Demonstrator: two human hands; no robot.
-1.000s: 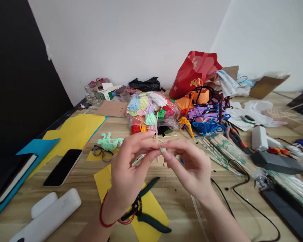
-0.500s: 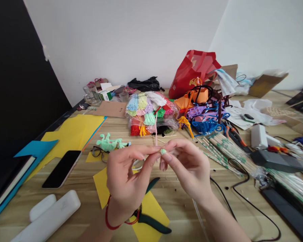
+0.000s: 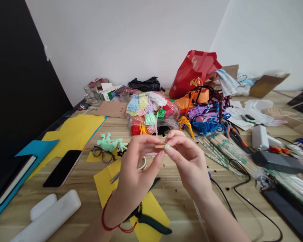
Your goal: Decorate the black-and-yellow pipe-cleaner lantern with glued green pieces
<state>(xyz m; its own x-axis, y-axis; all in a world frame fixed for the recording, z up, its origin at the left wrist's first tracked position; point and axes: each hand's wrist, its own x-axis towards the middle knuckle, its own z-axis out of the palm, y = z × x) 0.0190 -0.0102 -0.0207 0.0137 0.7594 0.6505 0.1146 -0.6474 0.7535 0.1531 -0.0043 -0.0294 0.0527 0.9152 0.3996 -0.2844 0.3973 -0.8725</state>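
Pale green, a small tip (image 3: 167,146) sits at the end of a short, light stick (image 3: 159,146), held above the worktop (image 3: 181,208) between the two hands. The right hand (image 3: 191,164) has thumb and forefinger clamped on the small tip, probably with the fingertips alone because so little of it can be gripped. The left hand (image 3: 136,164) curls around the stick, thumb below and fingers above; whether they press on it I cannot tell. Holding it crosswise in front likely keeps the join in sight.

Beneath the left wrist, dark-handled shears (image 3: 155,224) lie on yellow paper (image 3: 151,206), perhaps put there to be within easy reach. Beyond that hand, a mint-green fuzzy figure (image 3: 108,143) lies beside the glasses (image 3: 107,156), while bagged coloured bundles (image 3: 150,106) lie farther back, seemingly grouped by colour.
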